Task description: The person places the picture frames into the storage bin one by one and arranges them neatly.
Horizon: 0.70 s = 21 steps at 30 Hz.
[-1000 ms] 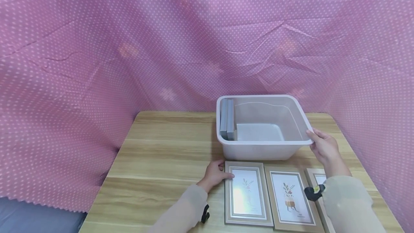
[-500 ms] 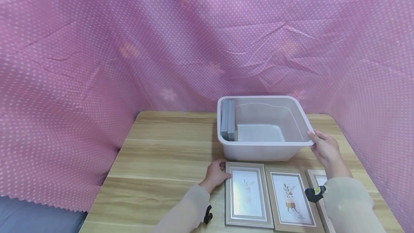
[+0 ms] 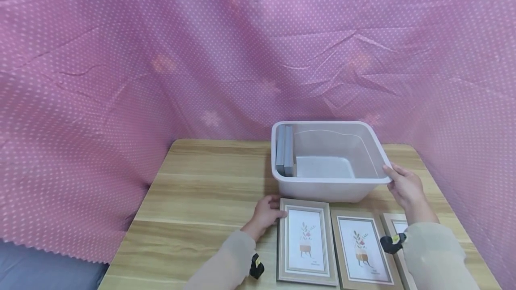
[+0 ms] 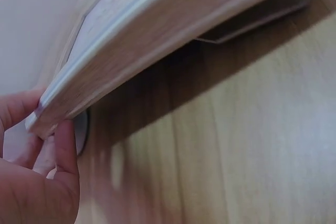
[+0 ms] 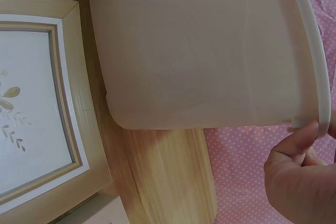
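My left hand pinches the left edge of the leftmost picture frame, thumb on top and fingers underneath. In the left wrist view that picture frame is tilted, its near side raised off the wood with a shadow and a dark stand flap below. My right hand grips the front right corner of a pale plastic bin; the right wrist view has its thumb on the rim. Standing on edge against the bin's left wall are two grey frames.
To the right lie a second picture frame with a potted-plant print and a third frame, partly covered by the right forearm. The wooden table extends to the left. Pink dotted cloth hangs behind and at the sides.
The leftmost picture frame's left side has lifted slightly with my left hand, and the glare has left its glass. My right hand keeps its grip on the bin.
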Tool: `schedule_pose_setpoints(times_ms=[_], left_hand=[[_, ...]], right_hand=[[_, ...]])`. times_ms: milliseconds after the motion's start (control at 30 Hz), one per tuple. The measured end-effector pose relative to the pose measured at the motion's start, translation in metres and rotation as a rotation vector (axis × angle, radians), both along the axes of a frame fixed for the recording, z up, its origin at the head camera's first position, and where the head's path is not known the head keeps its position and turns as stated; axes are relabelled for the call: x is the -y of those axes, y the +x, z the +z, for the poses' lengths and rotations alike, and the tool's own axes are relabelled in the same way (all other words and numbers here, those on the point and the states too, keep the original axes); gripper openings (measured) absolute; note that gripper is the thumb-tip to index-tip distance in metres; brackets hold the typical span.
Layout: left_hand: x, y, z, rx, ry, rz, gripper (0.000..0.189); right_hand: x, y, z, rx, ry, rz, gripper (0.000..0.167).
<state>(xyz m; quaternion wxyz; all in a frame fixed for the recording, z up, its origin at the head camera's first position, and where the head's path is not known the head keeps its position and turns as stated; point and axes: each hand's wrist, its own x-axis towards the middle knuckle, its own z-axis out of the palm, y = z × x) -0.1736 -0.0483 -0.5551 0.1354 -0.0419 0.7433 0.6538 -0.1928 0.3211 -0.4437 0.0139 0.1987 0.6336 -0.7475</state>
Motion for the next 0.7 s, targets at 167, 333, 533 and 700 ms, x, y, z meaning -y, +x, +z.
schedule_pose_setpoints(times_ms=[167,333,533,700], left_hand=[[0.002,0.001,0.012,0.045,0.047,-0.009,0.059],[0.003,-0.001,0.024,0.078,0.076,-0.008,0.053],[0.004,-0.002,0.037,0.073,0.101,-0.035,0.042],[0.005,-0.001,0.046,0.071,0.133,-0.073,0.034]], right_hand=[[0.000,0.001,-0.001,0.000,0.012,0.002,0.078],[0.000,0.001,-0.001,-0.014,-0.007,0.002,0.075],[-0.001,0.003,-0.001,-0.058,-0.075,0.001,0.028],[-0.001,0.003,-0.001,-0.059,-0.072,-0.002,0.022]])
